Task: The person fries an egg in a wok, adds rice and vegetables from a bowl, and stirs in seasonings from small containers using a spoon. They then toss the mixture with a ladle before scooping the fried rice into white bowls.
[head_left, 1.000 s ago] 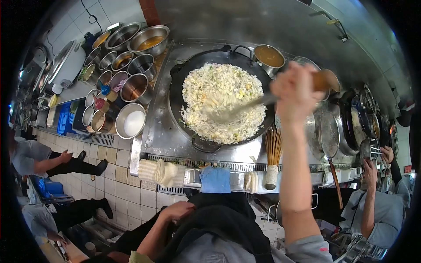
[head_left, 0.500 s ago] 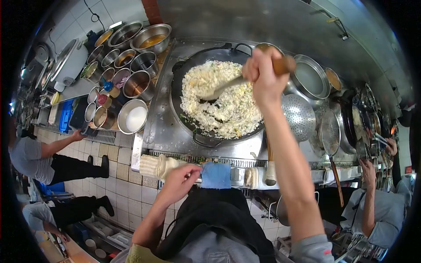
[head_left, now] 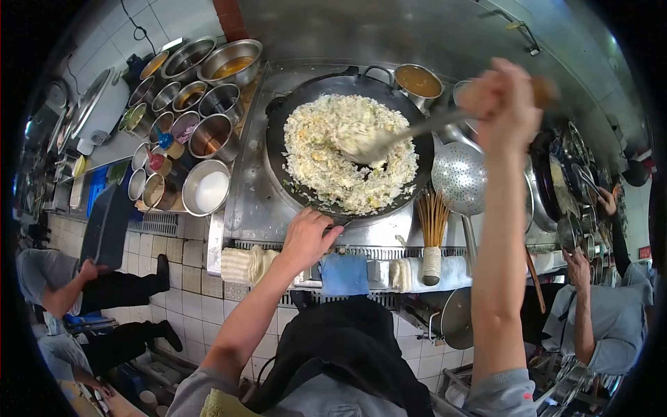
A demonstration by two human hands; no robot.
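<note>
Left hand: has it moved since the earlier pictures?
Yes, forward: judged against the steel front ledge, the left hand has moved past it to the near rim of the wok.

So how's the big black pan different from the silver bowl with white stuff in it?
The pan is black; the bowl is silver. The pan looks much wider than the bowl. The pan holds loose rice with green bits, while the bowl holds something plain white; I can't tell what. Both are round and open on top.
</note>
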